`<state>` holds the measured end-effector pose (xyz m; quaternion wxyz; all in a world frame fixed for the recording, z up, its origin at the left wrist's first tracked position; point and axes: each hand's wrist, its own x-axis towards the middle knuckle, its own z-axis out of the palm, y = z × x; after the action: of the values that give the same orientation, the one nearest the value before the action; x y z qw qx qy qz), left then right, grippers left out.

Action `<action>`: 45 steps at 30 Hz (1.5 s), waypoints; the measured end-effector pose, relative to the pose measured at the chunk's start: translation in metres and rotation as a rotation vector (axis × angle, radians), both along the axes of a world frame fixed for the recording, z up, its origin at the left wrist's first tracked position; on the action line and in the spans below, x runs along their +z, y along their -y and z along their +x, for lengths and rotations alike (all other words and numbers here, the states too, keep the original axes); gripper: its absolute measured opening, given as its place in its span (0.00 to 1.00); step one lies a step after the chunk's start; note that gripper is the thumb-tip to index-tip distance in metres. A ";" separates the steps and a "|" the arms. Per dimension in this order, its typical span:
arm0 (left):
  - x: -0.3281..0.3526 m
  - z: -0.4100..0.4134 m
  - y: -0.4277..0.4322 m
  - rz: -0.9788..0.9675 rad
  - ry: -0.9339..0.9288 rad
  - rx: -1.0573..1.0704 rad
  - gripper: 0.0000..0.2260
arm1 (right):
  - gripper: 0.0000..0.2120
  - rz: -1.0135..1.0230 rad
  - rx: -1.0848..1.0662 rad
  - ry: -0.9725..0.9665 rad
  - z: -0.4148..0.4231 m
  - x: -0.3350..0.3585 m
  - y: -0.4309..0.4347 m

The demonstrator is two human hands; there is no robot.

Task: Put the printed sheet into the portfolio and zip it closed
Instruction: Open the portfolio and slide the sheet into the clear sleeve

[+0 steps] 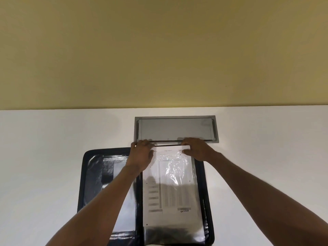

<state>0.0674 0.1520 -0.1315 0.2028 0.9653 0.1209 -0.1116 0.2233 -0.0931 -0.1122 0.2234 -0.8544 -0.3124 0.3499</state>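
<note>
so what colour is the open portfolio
Black, glossy portfolio; the head view shows it.

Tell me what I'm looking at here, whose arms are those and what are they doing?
This is one picture from a camera worn on a person's head, looking down, so the arms are that person's own. On the white table lies an open black portfolio, a zip-up folder. On its right half sits a printed sheet partly inside a shiny clear plastic sleeve. The left hand and right hand pinch the sheet's top corners. Behind them is a grey flap set into the table.
</note>
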 end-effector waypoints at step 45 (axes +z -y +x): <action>0.007 0.004 -0.013 0.072 -0.118 -0.178 0.05 | 0.15 -0.350 0.221 0.533 -0.034 0.004 -0.003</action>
<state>0.0716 0.1650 -0.1248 0.1501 0.9706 0.0506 -0.1812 0.1898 -0.0904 -0.1081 -0.0557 -0.9022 -0.3856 0.1849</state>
